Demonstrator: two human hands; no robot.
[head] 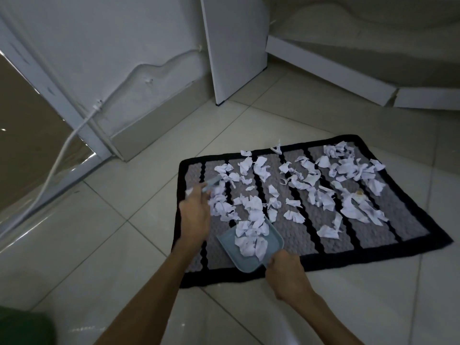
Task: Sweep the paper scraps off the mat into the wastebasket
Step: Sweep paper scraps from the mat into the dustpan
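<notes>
A grey mat point(395, 220) with black stripes and a black border lies on the tiled floor. Several white paper scraps point(308, 180) are strewn across it. My right hand point(286, 272) grips the handle of a pale blue dustpan point(273, 241), which rests on the mat's near left part with several scraps in it. My left hand point(195, 211) is blurred and holds a small light-blue brush point(211, 182) over the scraps at the mat's left side. A green object at the bottom left corner point(22, 327) may be the wastebasket; only its edge shows.
A white door frame point(52, 95) with a white cable point(59, 160) running down it stands at the left. A white panel point(234, 46) stands upright behind the mat. White baseboards point(331, 68) run along the back right. Pale floor tiles point(129, 245) surround the mat.
</notes>
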